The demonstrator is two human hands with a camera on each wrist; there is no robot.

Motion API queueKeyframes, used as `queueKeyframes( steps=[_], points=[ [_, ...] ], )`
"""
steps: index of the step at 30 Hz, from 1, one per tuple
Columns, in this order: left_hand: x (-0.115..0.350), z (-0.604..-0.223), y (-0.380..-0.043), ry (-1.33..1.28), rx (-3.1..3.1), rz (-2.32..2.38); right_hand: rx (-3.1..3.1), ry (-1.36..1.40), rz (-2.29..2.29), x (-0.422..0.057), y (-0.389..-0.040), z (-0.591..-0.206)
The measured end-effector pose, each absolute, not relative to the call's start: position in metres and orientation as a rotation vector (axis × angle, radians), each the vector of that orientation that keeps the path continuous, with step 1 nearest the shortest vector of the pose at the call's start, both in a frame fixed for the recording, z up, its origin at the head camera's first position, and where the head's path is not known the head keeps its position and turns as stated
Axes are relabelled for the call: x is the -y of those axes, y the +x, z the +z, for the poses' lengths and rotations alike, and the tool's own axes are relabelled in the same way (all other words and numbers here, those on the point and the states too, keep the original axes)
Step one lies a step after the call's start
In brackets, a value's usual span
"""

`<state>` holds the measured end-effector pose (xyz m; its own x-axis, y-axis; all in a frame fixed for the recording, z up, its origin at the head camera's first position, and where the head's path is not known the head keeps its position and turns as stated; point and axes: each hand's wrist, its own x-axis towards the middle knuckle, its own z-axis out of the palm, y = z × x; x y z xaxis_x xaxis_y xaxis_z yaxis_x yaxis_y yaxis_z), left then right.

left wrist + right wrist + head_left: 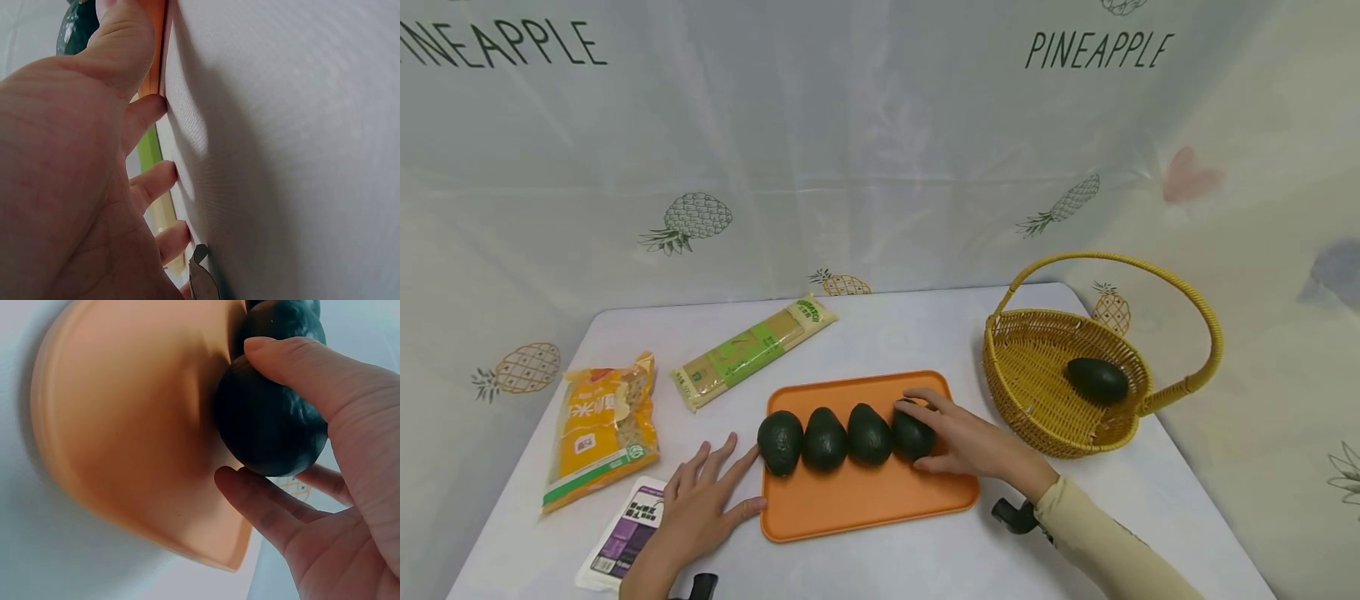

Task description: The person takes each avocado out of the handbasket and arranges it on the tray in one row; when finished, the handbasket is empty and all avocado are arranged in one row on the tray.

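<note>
Several dark green avocados (824, 439) stand in a row on an orange tray (865, 506). My right hand (962, 440) holds the rightmost avocado (269, 422), thumb over one side and fingers curled round the other. In the right wrist view the tray's rounded corner spreads out beside it. My left hand (703, 500) lies with fingers spread at the tray's left edge, its thumb and index fingertip right at the rim near the leftmost avocado (780, 443). The left wrist view shows its fingertips down on the white tabletop (300, 125).
A yellow wicker basket (1011, 408) with a tall handle stands at the right, one avocado (1097, 381) inside. On the left lie an orange-yellow food bag (602, 429) and a white-and-purple packet (625, 537) partly behind my left hand. A long green-labelled packet (752, 350) lies behind the tray.
</note>
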<state>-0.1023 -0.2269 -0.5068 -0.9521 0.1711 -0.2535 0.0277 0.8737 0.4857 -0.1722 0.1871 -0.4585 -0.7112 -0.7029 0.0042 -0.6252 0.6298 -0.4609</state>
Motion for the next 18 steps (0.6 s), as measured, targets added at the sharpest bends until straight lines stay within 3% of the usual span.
queueKeyframes(
  steps=[9, 18],
  points=[
    [0.227, -0.506, -0.103, 0.145, -2.743, 0.678, -2.705, -1.147, -0.684, -0.19, -0.171, -0.458],
    [0.226, -0.504, -0.104, 0.132, -2.724, 0.681, -2.756, -1.106, -0.646, -0.208, -0.166, -0.434]
  ],
)
